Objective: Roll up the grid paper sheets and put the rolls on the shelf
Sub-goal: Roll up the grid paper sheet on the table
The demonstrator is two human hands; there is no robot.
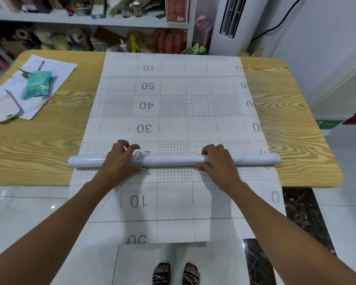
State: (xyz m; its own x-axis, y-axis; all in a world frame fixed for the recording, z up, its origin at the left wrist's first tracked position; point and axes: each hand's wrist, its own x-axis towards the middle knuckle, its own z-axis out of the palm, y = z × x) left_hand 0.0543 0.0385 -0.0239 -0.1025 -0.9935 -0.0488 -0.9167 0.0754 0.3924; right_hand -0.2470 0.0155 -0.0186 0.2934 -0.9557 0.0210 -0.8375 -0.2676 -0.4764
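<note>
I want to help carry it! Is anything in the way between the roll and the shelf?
The white glossy paper roll lies under both hands on the wooden table. The unrolled grid sheet stretches toward the cluttered white shelf; nothing stands on that sheet.

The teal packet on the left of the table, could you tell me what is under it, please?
The teal packet lies on printed white sheets, which lie on the table. A phone rests on the same sheets. Whatever the packet covers is hidden.

The grid paper sheet (174, 112) carries inverted printed numbers — 10, 50, 40, 30 — then 10 again on its overhanging part.
</note>
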